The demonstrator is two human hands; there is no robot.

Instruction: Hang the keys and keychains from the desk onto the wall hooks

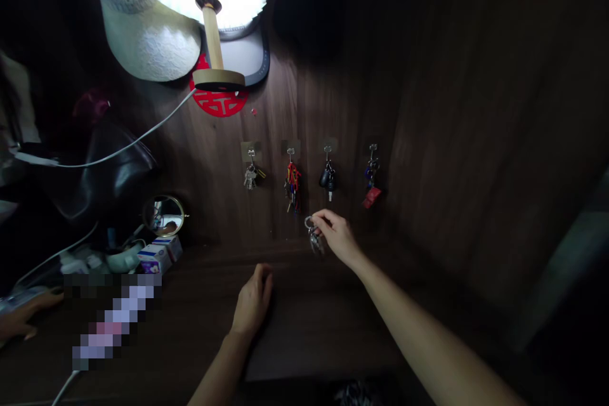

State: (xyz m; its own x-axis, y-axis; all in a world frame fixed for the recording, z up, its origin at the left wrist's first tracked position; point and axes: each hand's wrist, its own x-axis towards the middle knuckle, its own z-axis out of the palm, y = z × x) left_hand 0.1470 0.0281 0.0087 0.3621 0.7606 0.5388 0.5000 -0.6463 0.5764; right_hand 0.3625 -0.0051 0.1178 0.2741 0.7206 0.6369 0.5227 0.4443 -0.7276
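From my station I work through the head view. The right grip (337,236) is pinched, with thumb and fingers closed on the edge of a metal ring (308,222). A small bunch of keys (314,243) hangs from that ring, over the bench (190,330) and lower than the bunches on the wall (428,108). The left grip (253,302) is loosely curled at the bench. Its palm faces away from me, so I cannot tell whether it has hold of anything.

Four hooks on the wall carry, from left to right, plain keys (250,176), a red-corded bunch (292,184), black-headed keys (328,177) and a bunch with a red tag (372,196).

Handling notes for the held ring:

1. I pinch at the rim only, leaving most of the loop uncovered.
2. I let the keys hang by their own weight; in my judgement, a quick turn of the wrist would set them swinging.
3. I allow clearance from the red-corded bunch and the black-headed keys, the nearest hanging bunches, as loose cords could snag.
4. I use the left grip as a steady rest, apart from the keys.
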